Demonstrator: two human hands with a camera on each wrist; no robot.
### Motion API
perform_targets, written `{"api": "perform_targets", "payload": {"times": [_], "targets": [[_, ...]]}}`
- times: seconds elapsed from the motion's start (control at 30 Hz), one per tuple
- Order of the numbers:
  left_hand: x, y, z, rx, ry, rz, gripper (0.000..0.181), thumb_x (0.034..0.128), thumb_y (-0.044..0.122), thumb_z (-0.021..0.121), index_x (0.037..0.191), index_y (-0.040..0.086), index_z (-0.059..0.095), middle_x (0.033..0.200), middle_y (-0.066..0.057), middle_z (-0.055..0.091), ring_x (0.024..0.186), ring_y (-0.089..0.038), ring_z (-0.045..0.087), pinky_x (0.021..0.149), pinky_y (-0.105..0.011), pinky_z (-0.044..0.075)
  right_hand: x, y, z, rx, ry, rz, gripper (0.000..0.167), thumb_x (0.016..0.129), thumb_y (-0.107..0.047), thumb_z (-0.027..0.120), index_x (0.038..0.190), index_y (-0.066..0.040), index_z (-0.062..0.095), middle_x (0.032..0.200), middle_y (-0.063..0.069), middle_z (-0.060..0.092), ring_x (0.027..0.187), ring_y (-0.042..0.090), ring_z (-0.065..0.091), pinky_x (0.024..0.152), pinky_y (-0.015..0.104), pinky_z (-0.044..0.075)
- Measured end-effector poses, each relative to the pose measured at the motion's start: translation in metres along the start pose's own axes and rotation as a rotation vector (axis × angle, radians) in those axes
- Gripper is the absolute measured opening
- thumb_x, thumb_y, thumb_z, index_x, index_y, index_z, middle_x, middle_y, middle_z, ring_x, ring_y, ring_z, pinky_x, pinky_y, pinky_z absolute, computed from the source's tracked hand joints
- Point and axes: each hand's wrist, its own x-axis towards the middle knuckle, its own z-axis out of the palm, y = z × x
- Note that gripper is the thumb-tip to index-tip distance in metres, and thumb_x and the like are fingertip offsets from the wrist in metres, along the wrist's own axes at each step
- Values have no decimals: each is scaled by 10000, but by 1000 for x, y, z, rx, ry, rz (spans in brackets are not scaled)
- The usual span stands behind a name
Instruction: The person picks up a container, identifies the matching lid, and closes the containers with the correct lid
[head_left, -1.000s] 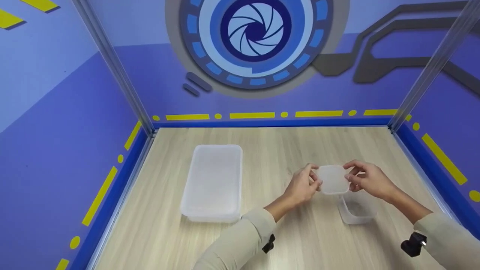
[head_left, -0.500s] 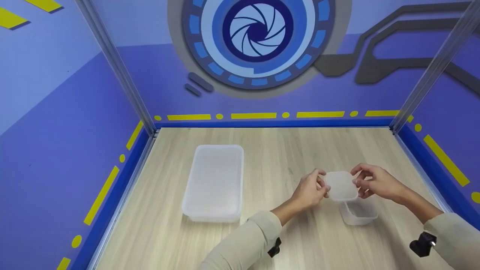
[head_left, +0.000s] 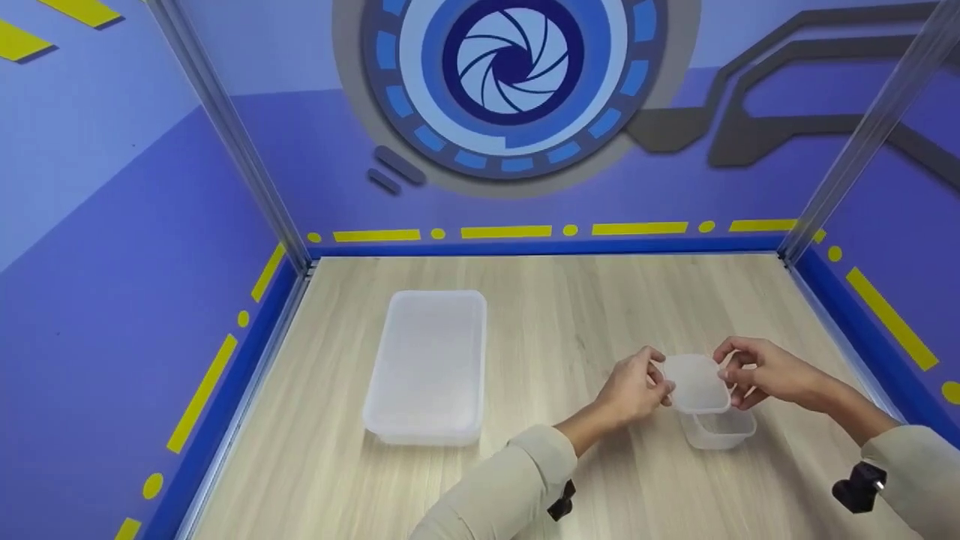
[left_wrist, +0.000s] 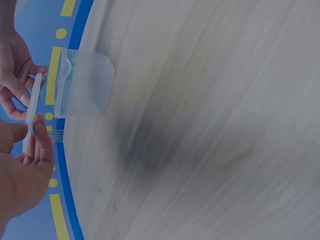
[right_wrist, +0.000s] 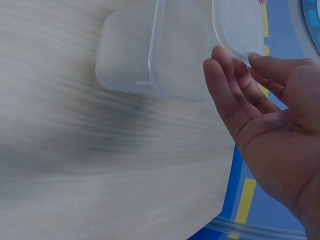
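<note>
A small translucent square lid (head_left: 696, 382) is held level between both hands in the head view. My left hand (head_left: 634, 386) pinches its left edge between thumb and fingers, and my right hand (head_left: 772, 373) pinches the right edge. Just below and nearer to me, a small clear plastic container (head_left: 716, 433) stands uncovered on the table, its far part hidden by the lid. The left wrist view shows the lid (left_wrist: 33, 107) edge-on, apart from the container (left_wrist: 87, 85). In the right wrist view the lid (right_wrist: 240, 27) is off the container's rim.
A large translucent rectangular box (head_left: 427, 367) with its lid on stands on the left of the wooden table (head_left: 555, 322). Blue printed panels (head_left: 525, 202) wall in the back and sides, with metal posts (head_left: 240, 150) at the corners.
Both hands have moved the lid to the right and toward me, closer to the small container. The small container and the large box stay where they were.
</note>
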Motion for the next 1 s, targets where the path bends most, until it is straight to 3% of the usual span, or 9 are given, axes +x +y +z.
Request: {"api": "perform_targets", "payload": {"times": [0.23, 0.57, 1.0], "targets": [[-2, 2, 11, -15, -21, -13, 357, 1018, 103, 723, 1346, 83, 584, 841, 123, 604, 651, 49, 627, 594, -150, 476, -6, 4, -5, 19, -71, 17, 296, 1086, -83, 577, 1308, 78, 465, 960, 255, 635, 780, 351, 738, 718, 476, 646], [-3, 5, 23, 28, -19, -23, 359, 1012, 128, 738, 1342, 82, 605, 814, 130, 604, 658, 59, 598, 569, -142, 468, -12, 12, -8, 18, -107, 73, 291, 1074, -95, 594, 1284, 68, 476, 947, 245, 666, 765, 333, 739, 709, 490, 645], [-6, 6, 33, 149, -37, 19, 346, 1011, 155, 737, 1325, 82, 611, 805, 139, 575, 641, 41, 524, 564, -112, 440, -18, 19, -9, 47, -135, 115, 275, 1076, -93, 584, 1266, 67, 467, 929, 237, 673, 761, 322, 738, 692, 482, 645]]}}
